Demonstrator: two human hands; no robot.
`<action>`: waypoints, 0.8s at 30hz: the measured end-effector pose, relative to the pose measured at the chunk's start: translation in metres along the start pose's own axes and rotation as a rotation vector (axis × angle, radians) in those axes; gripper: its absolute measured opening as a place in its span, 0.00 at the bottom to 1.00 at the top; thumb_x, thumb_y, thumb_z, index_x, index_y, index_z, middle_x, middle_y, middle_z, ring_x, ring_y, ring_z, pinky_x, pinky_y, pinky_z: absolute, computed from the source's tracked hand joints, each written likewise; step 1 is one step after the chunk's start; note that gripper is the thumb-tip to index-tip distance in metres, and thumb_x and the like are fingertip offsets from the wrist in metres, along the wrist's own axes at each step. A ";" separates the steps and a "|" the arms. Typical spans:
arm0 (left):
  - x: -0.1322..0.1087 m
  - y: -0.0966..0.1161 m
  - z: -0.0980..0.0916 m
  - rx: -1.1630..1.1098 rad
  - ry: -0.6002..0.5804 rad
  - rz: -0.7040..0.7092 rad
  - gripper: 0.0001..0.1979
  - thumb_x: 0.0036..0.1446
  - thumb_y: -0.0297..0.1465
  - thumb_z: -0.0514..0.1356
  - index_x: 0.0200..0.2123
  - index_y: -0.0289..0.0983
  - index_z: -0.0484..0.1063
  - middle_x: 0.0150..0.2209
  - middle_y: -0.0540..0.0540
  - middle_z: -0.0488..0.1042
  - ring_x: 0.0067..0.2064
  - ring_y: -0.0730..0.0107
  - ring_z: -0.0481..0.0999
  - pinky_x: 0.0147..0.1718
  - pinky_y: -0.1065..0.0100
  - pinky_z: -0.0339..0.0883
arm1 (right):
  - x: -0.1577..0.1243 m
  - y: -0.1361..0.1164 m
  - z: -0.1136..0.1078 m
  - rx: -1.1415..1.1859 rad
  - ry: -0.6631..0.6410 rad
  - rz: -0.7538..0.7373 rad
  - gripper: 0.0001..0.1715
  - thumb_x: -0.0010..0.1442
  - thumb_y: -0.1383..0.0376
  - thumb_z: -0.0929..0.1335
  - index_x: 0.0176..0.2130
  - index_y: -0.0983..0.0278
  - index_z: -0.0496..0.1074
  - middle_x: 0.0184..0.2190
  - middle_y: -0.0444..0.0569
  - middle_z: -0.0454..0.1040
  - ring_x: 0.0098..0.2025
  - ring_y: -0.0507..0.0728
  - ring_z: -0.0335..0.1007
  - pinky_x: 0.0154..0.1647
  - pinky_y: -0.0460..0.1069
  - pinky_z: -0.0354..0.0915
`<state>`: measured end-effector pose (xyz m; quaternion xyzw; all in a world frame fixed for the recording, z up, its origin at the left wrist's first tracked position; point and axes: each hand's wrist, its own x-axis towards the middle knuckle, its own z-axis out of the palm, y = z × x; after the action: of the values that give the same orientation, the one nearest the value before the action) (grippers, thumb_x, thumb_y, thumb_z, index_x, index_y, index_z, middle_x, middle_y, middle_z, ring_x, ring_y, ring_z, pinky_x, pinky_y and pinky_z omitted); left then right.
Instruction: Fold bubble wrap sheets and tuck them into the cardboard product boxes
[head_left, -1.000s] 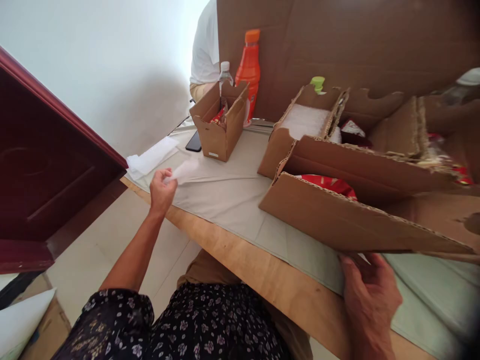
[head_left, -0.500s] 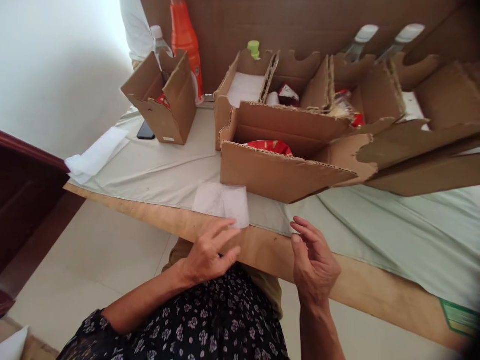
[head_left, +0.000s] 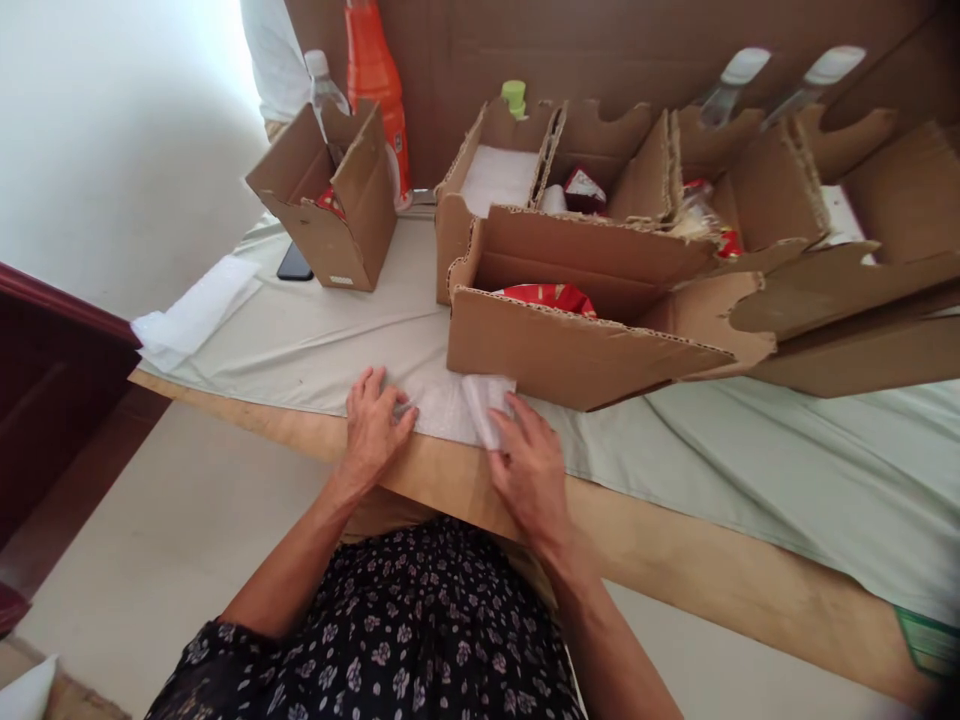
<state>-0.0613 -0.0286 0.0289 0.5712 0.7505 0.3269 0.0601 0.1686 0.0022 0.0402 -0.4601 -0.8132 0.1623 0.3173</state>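
A small piece of thin white bubble wrap [head_left: 444, 408] lies at the table's front edge, in front of the long cardboard bin. At its left end is my left hand [head_left: 373, 420], with thumb and forefinger closed on the edge and the other fingers resting on the cloth. My right hand [head_left: 531, 470] grips the right end between thumb and fingers, and that part is folded up off the table. The long cardboard bin [head_left: 570, 355] just behind holds a red packet [head_left: 551, 297].
More cardboard bins [head_left: 596, 125] stand in a row behind, with small items inside. To the left are a separate cardboard box [head_left: 345, 235], an orange bottle [head_left: 379, 80], a black phone [head_left: 294, 263] and another white bubble wrap piece [head_left: 196, 310]. Cloth [head_left: 750, 450] covers the table.
Both hands have come forward onto the bubble wrap, the right one moving leftward. Its right end is now lifted and bent, where before it lay flat.
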 end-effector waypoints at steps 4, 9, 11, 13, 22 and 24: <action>0.000 0.018 -0.012 -0.119 0.038 0.010 0.01 0.55 0.29 0.62 0.31 0.40 0.72 0.55 0.37 0.78 0.63 0.43 0.71 0.62 0.43 0.64 | -0.023 0.017 -0.025 0.291 0.192 0.334 0.15 0.68 0.56 0.68 0.49 0.60 0.76 0.47 0.54 0.83 0.48 0.61 0.80 0.51 0.59 0.76; -0.005 0.031 -0.033 -0.338 -0.063 -0.192 0.05 0.56 0.35 0.62 0.35 0.40 0.72 0.30 0.50 0.75 0.32 0.67 0.74 0.34 0.66 0.69 | -0.065 0.033 -0.050 0.630 0.314 0.674 0.25 0.64 0.50 0.72 0.51 0.63 0.74 0.40 0.54 0.83 0.36 0.58 0.81 0.38 0.54 0.77; -0.010 0.028 -0.034 -0.403 -0.105 -0.244 0.10 0.55 0.36 0.63 0.40 0.39 0.72 0.29 0.52 0.74 0.30 0.69 0.72 0.31 0.68 0.65 | -0.081 0.041 -0.061 0.591 0.400 0.713 0.25 0.62 0.51 0.73 0.53 0.64 0.74 0.42 0.55 0.83 0.38 0.58 0.81 0.41 0.55 0.77; -0.015 0.022 -0.032 -0.463 -0.154 -0.288 0.18 0.56 0.36 0.63 0.49 0.38 0.72 0.29 0.53 0.73 0.30 0.70 0.71 0.31 0.69 0.64 | -0.092 0.043 -0.072 0.466 0.455 0.696 0.22 0.63 0.53 0.73 0.51 0.63 0.75 0.45 0.55 0.82 0.41 0.59 0.81 0.47 0.58 0.76; -0.021 0.022 -0.028 -0.490 -0.173 -0.311 0.29 0.55 0.38 0.64 0.59 0.34 0.70 0.31 0.52 0.72 0.32 0.70 0.72 0.36 0.67 0.66 | -0.042 -0.010 -0.049 -0.011 0.081 0.016 0.20 0.67 0.58 0.70 0.56 0.62 0.74 0.49 0.59 0.80 0.51 0.65 0.78 0.52 0.61 0.75; -0.022 0.025 -0.029 -0.501 -0.174 -0.310 0.29 0.55 0.38 0.64 0.59 0.34 0.69 0.31 0.53 0.72 0.32 0.71 0.72 0.35 0.68 0.65 | -0.028 -0.006 -0.032 -0.157 -0.038 0.075 0.28 0.65 0.54 0.70 0.58 0.67 0.73 0.47 0.63 0.80 0.47 0.69 0.78 0.47 0.63 0.75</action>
<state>-0.0470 -0.0578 0.0591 0.4430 0.7168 0.4386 0.3126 0.1966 -0.0260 0.0573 -0.5105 -0.8114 0.1187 0.2585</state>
